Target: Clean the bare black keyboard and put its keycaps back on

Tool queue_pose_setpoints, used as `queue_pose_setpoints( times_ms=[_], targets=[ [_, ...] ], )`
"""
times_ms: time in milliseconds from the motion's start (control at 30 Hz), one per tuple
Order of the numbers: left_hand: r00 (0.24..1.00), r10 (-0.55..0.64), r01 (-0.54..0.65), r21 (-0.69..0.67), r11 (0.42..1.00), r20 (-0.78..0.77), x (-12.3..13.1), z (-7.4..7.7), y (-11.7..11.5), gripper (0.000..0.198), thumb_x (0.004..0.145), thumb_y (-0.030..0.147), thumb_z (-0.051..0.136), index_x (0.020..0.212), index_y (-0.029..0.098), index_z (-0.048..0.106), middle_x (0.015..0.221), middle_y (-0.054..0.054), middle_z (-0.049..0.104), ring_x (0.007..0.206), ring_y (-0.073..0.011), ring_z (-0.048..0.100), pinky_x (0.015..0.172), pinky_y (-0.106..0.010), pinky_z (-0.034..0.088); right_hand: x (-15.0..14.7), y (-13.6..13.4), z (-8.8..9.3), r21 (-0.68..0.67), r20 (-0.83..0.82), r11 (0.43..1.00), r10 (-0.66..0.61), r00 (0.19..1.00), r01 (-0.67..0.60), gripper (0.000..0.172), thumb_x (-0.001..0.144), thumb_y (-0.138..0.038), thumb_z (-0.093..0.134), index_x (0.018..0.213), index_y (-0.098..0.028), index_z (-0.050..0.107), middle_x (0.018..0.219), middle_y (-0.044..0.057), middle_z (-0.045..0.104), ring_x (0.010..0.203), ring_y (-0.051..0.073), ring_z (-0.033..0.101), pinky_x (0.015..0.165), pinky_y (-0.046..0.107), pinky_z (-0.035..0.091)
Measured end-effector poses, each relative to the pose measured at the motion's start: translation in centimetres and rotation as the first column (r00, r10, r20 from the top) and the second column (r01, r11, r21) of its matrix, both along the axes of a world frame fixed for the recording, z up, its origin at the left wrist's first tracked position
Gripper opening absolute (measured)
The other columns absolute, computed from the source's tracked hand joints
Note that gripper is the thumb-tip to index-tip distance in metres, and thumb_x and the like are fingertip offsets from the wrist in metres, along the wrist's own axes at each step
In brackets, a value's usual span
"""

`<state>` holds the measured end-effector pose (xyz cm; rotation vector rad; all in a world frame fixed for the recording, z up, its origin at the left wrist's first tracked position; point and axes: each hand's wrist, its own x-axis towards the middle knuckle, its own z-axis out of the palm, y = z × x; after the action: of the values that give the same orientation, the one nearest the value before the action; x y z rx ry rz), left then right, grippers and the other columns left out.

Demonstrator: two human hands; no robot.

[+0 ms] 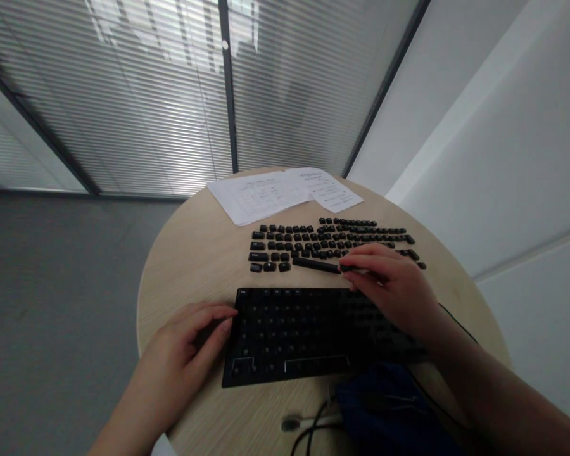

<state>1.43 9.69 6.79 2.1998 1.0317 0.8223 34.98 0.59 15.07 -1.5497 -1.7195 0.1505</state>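
Observation:
A black keyboard (313,329) lies on the round wooden table, most of its keys removed so that bare switches show; a few keycaps remain in its top row. My left hand (190,342) rests at its left end, thumb and forefinger pinched against the edge. Above the keyboard, my right hand (389,278) pinches a small black keycap (346,268) between thumb and fingers. This is close to the right end of the loose long space bar (316,264). Loose black keycaps (294,237) lie in rows beyond the keyboard, partly hidden by my right hand.
Printed paper sheets (270,193) lie at the table's (185,253) far side. Near me are a dark blue cloth item (384,411), a small brush (292,423) and a looped black cable (313,427). Glass with blinds (171,114) and a white wall stand beyond.

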Motion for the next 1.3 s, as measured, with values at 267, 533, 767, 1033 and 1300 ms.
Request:
queue_pose_setpoints(
  times_ms=[267,533,767,1033,1300],
  targets=[
    [1.000,0.018,-0.018,-0.024,1.000,0.006,0.2,0.4,-0.4,0.029,0.095,0.050,0.058,0.104,0.028,0.076,0.105,-0.005,0.080,0.095,-0.0226,0.075,0.088,-0.040,0.063,-0.5,0.3,-2.7,-0.126,-0.086,0.983,0.121,0.989,-0.132,0.004,0.089,-0.024,0.071,0.090,-0.025,0.074,0.102,0.006,0.077,0.089,0.021,0.074,0.074,0.031,0.064],
    [1.000,0.027,-0.027,-0.046,0.999,-0.006,0.3,0.6,-0.7,0.027,0.095,0.045,0.057,0.105,0.028,0.076,0.107,-0.005,0.078,0.098,-0.0224,0.073,0.092,-0.044,0.061,-1.1,0.9,-4.5,-0.241,0.054,0.964,0.132,0.990,-0.116,0.017,0.083,-0.017,0.075,0.098,-0.025,0.078,0.088,0.002,0.078,0.075,0.019,0.071,0.075,0.033,0.060],
    [0.999,0.021,-0.022,-0.018,1.000,-0.026,0.5,0.6,-0.8,0.026,0.096,0.045,0.056,0.104,0.030,0.075,0.107,-0.005,0.078,0.098,-0.0231,0.072,0.092,-0.046,0.060,-0.6,2.0,-5.7,-0.243,0.052,0.960,0.152,0.987,-0.135,0.018,0.088,-0.019,0.073,0.102,-0.026,0.080,0.103,0.004,0.080,0.089,0.022,0.076,0.083,0.036,0.062],
    [0.999,0.017,-0.016,0.023,1.000,-0.039,0.8,1.0,-0.8,0.026,0.095,0.045,0.055,0.100,0.030,0.077,0.104,-0.004,0.079,0.096,-0.0235,0.073,0.088,-0.045,0.061,-0.8,2.0,-5.9,-0.203,0.119,0.960,0.220,0.968,-0.194,0.019,0.094,-0.021,0.068,0.106,-0.027,0.081,0.108,0.006,0.079,0.098,0.022,0.075,0.093,0.039,0.062],
    [1.000,0.008,-0.007,0.023,1.000,-0.029,0.7,0.6,-0.8,0.025,0.096,0.044,0.056,0.103,0.029,0.076,0.107,-0.004,0.078,0.099,-0.0233,0.072,0.091,-0.045,0.060,-0.7,1.8,-6.2,-0.158,0.147,0.976,0.171,0.974,-0.148,0.021,0.095,-0.022,0.066,0.109,-0.025,0.082,0.110,0.008,0.079,0.099,0.023,0.075,0.094,0.039,0.063]
  ],
)
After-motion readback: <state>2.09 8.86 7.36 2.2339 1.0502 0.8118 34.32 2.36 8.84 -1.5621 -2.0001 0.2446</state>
